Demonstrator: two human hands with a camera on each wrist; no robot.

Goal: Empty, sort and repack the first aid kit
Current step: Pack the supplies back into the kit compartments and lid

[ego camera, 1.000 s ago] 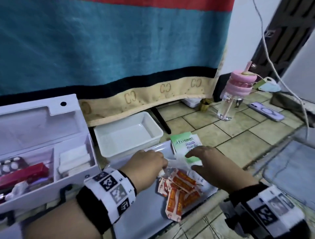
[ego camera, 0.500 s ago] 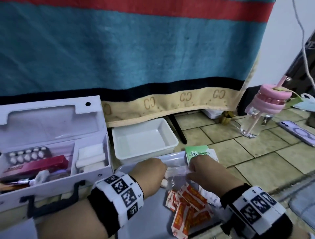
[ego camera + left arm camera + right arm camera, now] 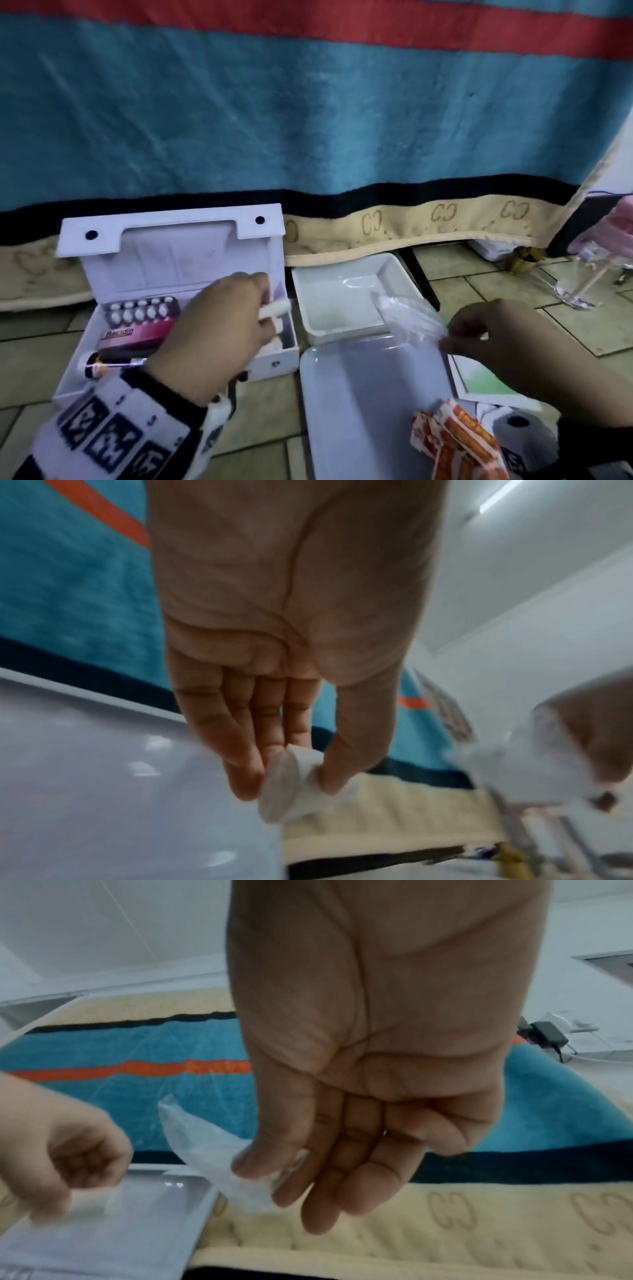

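The white first aid kit [image 3: 113, 233] stands open on the floor at the left, with a blister pack of pills [image 3: 142, 313], a pink box [image 3: 137, 337] and a small tube [image 3: 102, 365] inside. My left hand [image 3: 219, 329] hovers over its right compartment and pinches a small white roll [image 3: 275, 308], also visible as the roll [image 3: 291, 783] between thumb and fingers in the left wrist view. My right hand [image 3: 493, 339] pinches an empty clear plastic wrapper [image 3: 407, 320], the wrapper [image 3: 212, 1148] hanging from thumb and forefinger. Orange plaster packets [image 3: 455, 442] lie on the flat white tray [image 3: 359, 394].
A deeper white tub [image 3: 342, 301] sits behind the flat tray. A green and white leaflet [image 3: 479, 380] lies right of the tray. A hanging teal blanket [image 3: 308, 120] closes off the back. A clear bottle [image 3: 589, 274] stands at far right on the tiled floor.
My left hand has drawn the white roll out of the wrapper and carried it left over the kit. My right hand has lifted with the empty wrapper. The camera view swung left.
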